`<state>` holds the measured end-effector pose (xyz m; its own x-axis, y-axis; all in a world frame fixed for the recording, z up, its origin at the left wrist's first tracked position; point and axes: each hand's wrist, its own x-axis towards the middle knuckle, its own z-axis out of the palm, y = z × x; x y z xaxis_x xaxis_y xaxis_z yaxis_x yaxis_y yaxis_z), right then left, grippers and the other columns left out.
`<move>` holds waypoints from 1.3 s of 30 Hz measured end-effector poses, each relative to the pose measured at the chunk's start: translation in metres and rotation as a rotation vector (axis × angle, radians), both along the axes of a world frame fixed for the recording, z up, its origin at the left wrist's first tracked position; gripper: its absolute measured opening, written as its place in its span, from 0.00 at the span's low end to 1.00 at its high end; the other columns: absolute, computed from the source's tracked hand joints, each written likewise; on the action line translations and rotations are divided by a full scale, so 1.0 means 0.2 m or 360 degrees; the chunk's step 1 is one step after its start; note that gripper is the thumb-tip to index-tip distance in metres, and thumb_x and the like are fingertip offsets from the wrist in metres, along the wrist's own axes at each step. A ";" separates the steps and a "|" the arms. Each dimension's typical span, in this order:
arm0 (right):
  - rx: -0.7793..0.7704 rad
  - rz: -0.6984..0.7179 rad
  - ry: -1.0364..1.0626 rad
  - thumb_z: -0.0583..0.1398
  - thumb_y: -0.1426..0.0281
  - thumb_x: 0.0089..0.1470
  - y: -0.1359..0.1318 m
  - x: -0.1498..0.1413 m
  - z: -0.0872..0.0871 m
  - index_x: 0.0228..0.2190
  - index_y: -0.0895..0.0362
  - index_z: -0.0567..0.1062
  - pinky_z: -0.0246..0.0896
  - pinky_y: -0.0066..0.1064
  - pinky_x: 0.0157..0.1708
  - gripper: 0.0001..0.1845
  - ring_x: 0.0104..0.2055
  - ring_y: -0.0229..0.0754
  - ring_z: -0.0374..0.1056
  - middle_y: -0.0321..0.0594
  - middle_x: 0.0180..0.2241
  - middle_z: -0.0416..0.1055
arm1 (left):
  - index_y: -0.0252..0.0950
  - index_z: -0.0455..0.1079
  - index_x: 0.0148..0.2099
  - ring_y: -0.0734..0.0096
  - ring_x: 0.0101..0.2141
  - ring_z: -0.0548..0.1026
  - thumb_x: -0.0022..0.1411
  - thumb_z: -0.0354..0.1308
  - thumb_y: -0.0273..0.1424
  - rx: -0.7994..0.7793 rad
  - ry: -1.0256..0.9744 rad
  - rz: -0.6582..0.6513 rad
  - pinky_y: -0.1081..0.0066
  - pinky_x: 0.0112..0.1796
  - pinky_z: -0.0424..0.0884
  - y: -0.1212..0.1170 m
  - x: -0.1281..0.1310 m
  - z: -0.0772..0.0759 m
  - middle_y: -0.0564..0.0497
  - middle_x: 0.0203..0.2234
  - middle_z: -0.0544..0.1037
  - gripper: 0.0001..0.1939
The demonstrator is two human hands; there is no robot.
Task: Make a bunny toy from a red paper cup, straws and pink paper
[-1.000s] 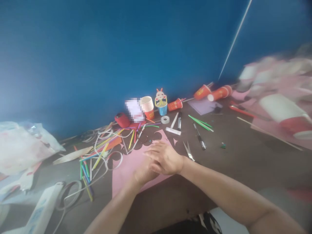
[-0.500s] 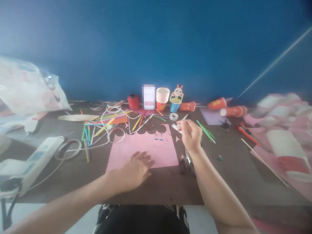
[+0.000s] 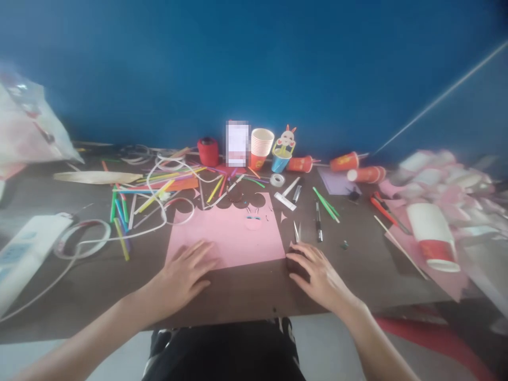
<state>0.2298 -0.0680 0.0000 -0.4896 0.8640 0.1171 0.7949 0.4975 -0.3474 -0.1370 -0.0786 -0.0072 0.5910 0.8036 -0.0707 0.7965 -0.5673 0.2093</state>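
A sheet of pink paper with scalloped cut-outs along its far edge lies in front of me. My left hand rests open on its near left part, fingers spread. On the sheet's right half is a small pink rounded cut-out with a blue strip above it. Beyond the sheet's right corner, my right hand is open over the handles of a pair of scissors, which it mostly covers. The blades point away from me, slightly apart. A small white flat piece lies farther back.
Colourful straws and a white cable crowd the left, beside a power strip. Stacked paper cups, a blue cup and tape stand at the back. A pen and a red cutter lie right.
My right hand has let go of the small white piece, now on the table, and has come back toward me to the scissors. My left hand has shifted left; the view has moved slightly.
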 end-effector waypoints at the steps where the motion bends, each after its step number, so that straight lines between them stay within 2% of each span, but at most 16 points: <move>1: 0.0006 -0.0037 0.0020 0.57 0.71 0.52 -0.01 0.02 -0.03 0.45 0.52 0.70 0.58 0.50 0.51 0.16 0.55 0.52 0.59 0.45 0.50 0.65 | 0.50 0.59 0.59 0.56 0.61 0.53 0.63 0.49 0.34 0.0005 -0.0007 -0.0008 0.50 0.56 0.55 0.01 -0.01 0.00 0.52 0.63 0.53 0.22; 3: 0.0034 -0.0128 0.0049 0.56 0.71 0.52 -0.01 0.07 -0.05 0.44 0.53 0.70 0.58 0.50 0.51 0.15 0.55 0.52 0.58 0.46 0.50 0.65 | 0.51 0.59 0.59 0.56 0.61 0.54 0.63 0.49 0.35 0.0021 -0.0022 -0.0028 0.51 0.56 0.56 0.02 -0.02 -0.01 0.52 0.63 0.53 0.22; 6: 0.0089 -0.0221 0.0051 0.55 0.73 0.52 0.03 0.11 -0.05 0.41 0.55 0.71 0.58 0.50 0.51 0.14 0.55 0.52 0.59 0.47 0.50 0.65 | 0.52 0.59 0.59 0.56 0.60 0.55 0.63 0.48 0.36 0.0057 -0.0025 -0.0046 0.51 0.56 0.57 0.03 -0.04 -0.03 0.53 0.63 0.53 0.22; 11: 0.0120 -0.0221 0.0053 0.52 0.73 0.54 0.08 0.05 -0.01 0.45 0.55 0.70 0.57 0.49 0.53 0.16 0.55 0.50 0.60 0.47 0.49 0.67 | 0.56 0.59 0.59 0.54 0.58 0.59 0.61 0.50 0.38 0.0172 -0.0083 -0.0032 0.50 0.54 0.59 0.05 -0.06 -0.09 0.55 0.62 0.56 0.22; 13: 0.0077 -0.0182 0.0028 0.52 0.71 0.56 0.11 -0.01 -0.01 0.50 0.55 0.67 0.55 0.48 0.55 0.19 0.57 0.49 0.58 0.47 0.52 0.65 | 0.56 0.59 0.58 0.53 0.58 0.60 0.61 0.50 0.38 0.0198 -0.0106 -0.0044 0.50 0.54 0.59 0.05 -0.07 -0.11 0.55 0.62 0.57 0.23; 16: 0.0009 -0.0136 -0.0041 0.51 0.66 0.58 0.19 -0.09 -0.03 0.58 0.58 0.56 0.52 0.48 0.57 0.27 0.61 0.49 0.52 0.49 0.58 0.59 | 0.55 0.59 0.58 0.53 0.58 0.60 0.61 0.51 0.38 0.0190 -0.0124 -0.0064 0.50 0.54 0.60 0.07 -0.07 -0.12 0.54 0.62 0.56 0.23; 20: -0.0029 -0.0085 -0.0109 0.51 0.60 0.58 0.31 -0.15 -0.08 0.61 0.62 0.47 0.51 0.48 0.57 0.35 0.63 0.51 0.47 0.54 0.62 0.49 | 0.54 0.57 0.60 0.53 0.59 0.57 0.61 0.51 0.38 0.0144 -0.0073 -0.0065 0.50 0.54 0.59 0.07 -0.06 -0.08 0.52 0.62 0.55 0.24; 23: -0.0002 -0.0113 -0.0158 0.52 0.60 0.57 0.32 -0.16 -0.09 0.60 0.62 0.52 0.54 0.51 0.55 0.33 0.61 0.54 0.52 0.56 0.59 0.55 | 0.53 0.57 0.60 0.55 0.60 0.56 0.62 0.51 0.37 0.0111 -0.0089 -0.0068 0.52 0.55 0.57 0.05 -0.05 -0.04 0.52 0.62 0.55 0.24; 27: 0.0090 -0.0240 -0.0099 0.52 0.62 0.58 0.24 -0.11 -0.04 0.53 0.58 0.64 0.62 0.50 0.47 0.23 0.47 0.53 0.67 0.50 0.46 0.70 | 0.51 0.54 0.62 0.59 0.60 0.56 0.62 0.50 0.36 0.0032 -0.0121 -0.0052 0.56 0.57 0.54 0.04 -0.05 0.01 0.52 0.61 0.57 0.25; 30: 0.0143 -0.0251 0.0019 0.53 0.64 0.58 0.19 -0.11 0.00 0.51 0.57 0.65 0.63 0.47 0.46 0.20 0.47 0.51 0.66 0.48 0.46 0.70 | 0.47 0.49 0.64 0.60 0.59 0.59 0.62 0.49 0.38 -0.0015 -0.0174 0.0003 0.59 0.57 0.56 0.08 -0.02 0.04 0.50 0.60 0.59 0.28; 33: 0.0097 -0.0056 0.0046 0.53 0.66 0.58 0.16 -0.18 0.02 0.50 0.57 0.65 0.58 0.49 0.52 0.19 0.52 0.51 0.63 0.48 0.50 0.67 | 0.41 0.56 0.61 0.59 0.57 0.62 0.63 0.48 0.38 -0.0019 -0.0199 0.0003 0.59 0.56 0.57 0.17 0.05 0.05 0.46 0.58 0.64 0.25; 36: 0.0046 0.0139 0.0020 0.53 0.67 0.57 0.16 -0.28 0.02 0.50 0.57 0.66 0.55 0.50 0.54 0.19 0.54 0.51 0.61 0.48 0.52 0.66 | 0.33 0.58 0.60 0.58 0.59 0.58 0.63 0.47 0.38 0.0012 -0.0200 -0.0055 0.60 0.58 0.53 0.25 0.14 0.04 0.41 0.58 0.62 0.25; 39: 0.0017 0.0251 0.0024 0.54 0.68 0.57 0.17 -0.36 0.03 0.51 0.56 0.66 0.58 0.47 0.53 0.19 0.56 0.51 0.59 0.47 0.52 0.65 | 0.32 0.55 0.61 0.58 0.60 0.55 0.64 0.45 0.39 -0.0005 -0.0239 -0.0135 0.59 0.58 0.51 0.29 0.20 0.00 0.40 0.60 0.59 0.27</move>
